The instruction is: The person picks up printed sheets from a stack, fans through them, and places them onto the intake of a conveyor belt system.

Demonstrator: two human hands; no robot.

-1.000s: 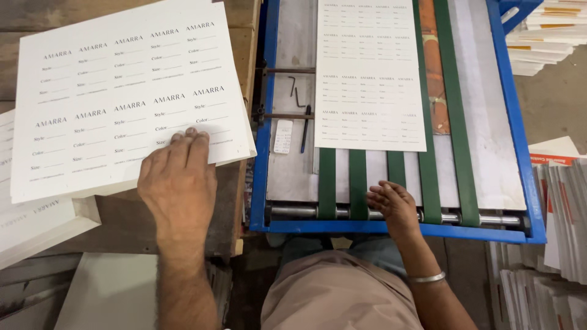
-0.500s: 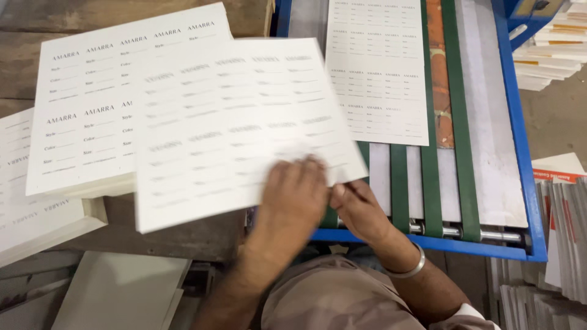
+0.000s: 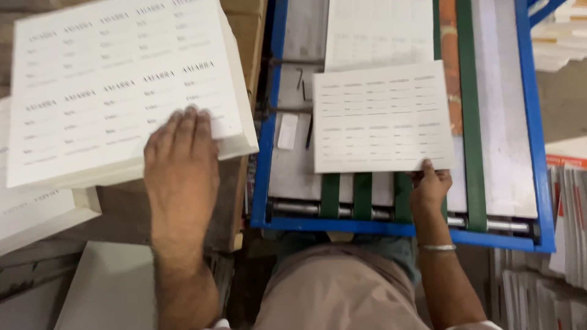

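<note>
White printed sheet [image 3: 382,116] has moved off the stack [image 3: 122,91] onto the green feed belts [image 3: 362,194]; your right hand [image 3: 430,186] pinches its corner, left hand [image 3: 181,168] back flat, fingers spread, on the stack.

printed sheet [image 3: 382,119] flat on belts, sheet stack [image 3: 116,85] apparently tall

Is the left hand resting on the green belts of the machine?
No, the left hand lies on the stack of printed sheets, beside the blue-framed machine.
</note>
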